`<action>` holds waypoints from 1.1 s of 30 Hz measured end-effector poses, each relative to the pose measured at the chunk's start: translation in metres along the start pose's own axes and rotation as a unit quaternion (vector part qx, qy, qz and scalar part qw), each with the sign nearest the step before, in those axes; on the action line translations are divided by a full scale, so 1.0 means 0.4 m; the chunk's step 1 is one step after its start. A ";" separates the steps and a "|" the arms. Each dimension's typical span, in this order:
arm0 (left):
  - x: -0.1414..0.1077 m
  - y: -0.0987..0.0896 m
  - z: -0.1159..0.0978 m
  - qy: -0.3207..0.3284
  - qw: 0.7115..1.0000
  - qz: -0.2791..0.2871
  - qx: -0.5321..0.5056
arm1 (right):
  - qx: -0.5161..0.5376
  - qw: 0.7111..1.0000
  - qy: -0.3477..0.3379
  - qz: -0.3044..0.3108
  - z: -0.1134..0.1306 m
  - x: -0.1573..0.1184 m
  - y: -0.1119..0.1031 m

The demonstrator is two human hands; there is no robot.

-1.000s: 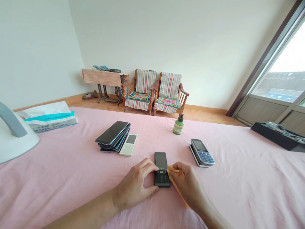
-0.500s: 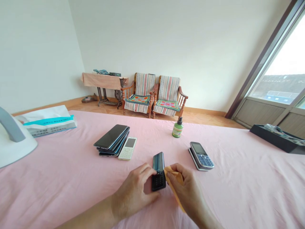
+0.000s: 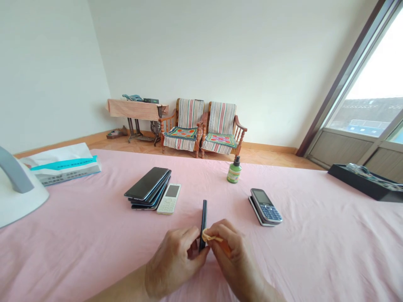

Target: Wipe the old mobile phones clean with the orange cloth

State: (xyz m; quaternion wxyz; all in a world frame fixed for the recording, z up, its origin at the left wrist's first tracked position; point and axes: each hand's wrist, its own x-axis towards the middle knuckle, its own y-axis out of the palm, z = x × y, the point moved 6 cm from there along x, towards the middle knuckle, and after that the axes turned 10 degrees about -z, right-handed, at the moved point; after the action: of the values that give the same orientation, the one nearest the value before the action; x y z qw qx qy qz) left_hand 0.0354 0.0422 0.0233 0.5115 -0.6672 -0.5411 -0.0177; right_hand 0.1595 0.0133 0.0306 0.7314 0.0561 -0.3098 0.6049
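Observation:
A dark keypad phone (image 3: pixel 203 220) is turned on edge, its narrow side facing up toward me. My left hand (image 3: pixel 176 260) is closed on the phone's lower left part, thumb and fingers gripping it. On the other side, my right hand (image 3: pixel 233 256) pinches a yellow cloth (image 3: pixel 209 237) and presses it against the phone's lower right edge. Most of the cloth is hidden within the right hand. The phone's screen and keys do not show from this angle.
To the left lie a stack of smartphones (image 3: pixel 147 184) and a white keypad phone (image 3: pixel 170 199). A blue keypad phone (image 3: pixel 266 205) rests on another at right. Beyond are a green spray bottle (image 3: pixel 234 172), a tissue pack (image 3: pixel 66 165) and a black tray (image 3: pixel 362 180), all on a pink sheet (image 3: pixel 315 239).
My left hand has turned the phone from screen facing me onto its edge. The right hand has moved slightly left, and the cloth is bunched up smaller at the phone's side.

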 end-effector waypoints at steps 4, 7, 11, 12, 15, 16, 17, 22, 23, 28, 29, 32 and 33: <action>0.001 -0.008 0.003 -0.010 1.000 0.005 -0.012 | -0.062 0.997 -0.041 -0.004 0.012 0.018 0.007; 0.001 -0.007 0.006 -0.010 1.000 0.012 -0.022 | -0.111 0.992 -0.053 -0.020 -0.003 0.061 0.001; -0.003 -0.004 0.013 -0.016 1.000 0.014 -0.011 | -0.157 0.985 -0.052 -0.043 -0.030 0.110 -0.006; -0.004 -0.004 0.013 -0.019 1.000 0.013 -0.010 | -0.159 0.985 -0.055 -0.045 -0.030 0.110 -0.005; -0.005 -0.008 0.011 -0.026 0.999 0.008 -0.024 | -0.139 0.987 -0.070 -0.030 -0.010 0.076 0.012; -0.004 -0.009 0.009 -0.026 0.999 0.008 -0.032 | -0.126 0.989 -0.070 -0.020 -0.001 0.058 0.018; -0.003 -0.010 0.007 -0.025 0.999 0.008 -0.038 | -0.117 0.991 -0.067 -0.005 0.006 0.041 0.026; -0.003 -0.008 0.005 -0.019 0.999 0.002 -0.045 | -0.082 0.993 -0.081 0.015 0.009 0.019 0.029; -0.004 -0.007 0.006 -0.019 0.999 0.000 -0.042 | -0.079 0.994 -0.076 0.009 0.000 0.027 0.024; -0.005 -0.005 0.007 -0.019 0.999 0.006 -0.027 | -0.081 0.995 -0.056 -0.015 -0.024 0.044 0.005; -0.005 -0.006 0.006 -0.019 0.999 0.009 -0.030 | -0.081 0.995 -0.057 -0.007 -0.019 0.035 0.009; -0.002 -0.006 0.004 -0.024 0.998 0.023 -0.049 | -0.069 0.995 -0.069 0.027 0.002 0.007 0.029; -0.002 -0.005 0.006 -0.028 0.998 0.026 -0.053 | -0.066 0.995 -0.071 0.032 0.005 0.004 0.033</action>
State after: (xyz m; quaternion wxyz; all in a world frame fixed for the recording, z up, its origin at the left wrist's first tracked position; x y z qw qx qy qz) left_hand 0.0323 0.0431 0.0233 0.4600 -0.7077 -0.5360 -0.0144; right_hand 0.1467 0.0170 0.0291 0.6899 0.0407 -0.4024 0.6004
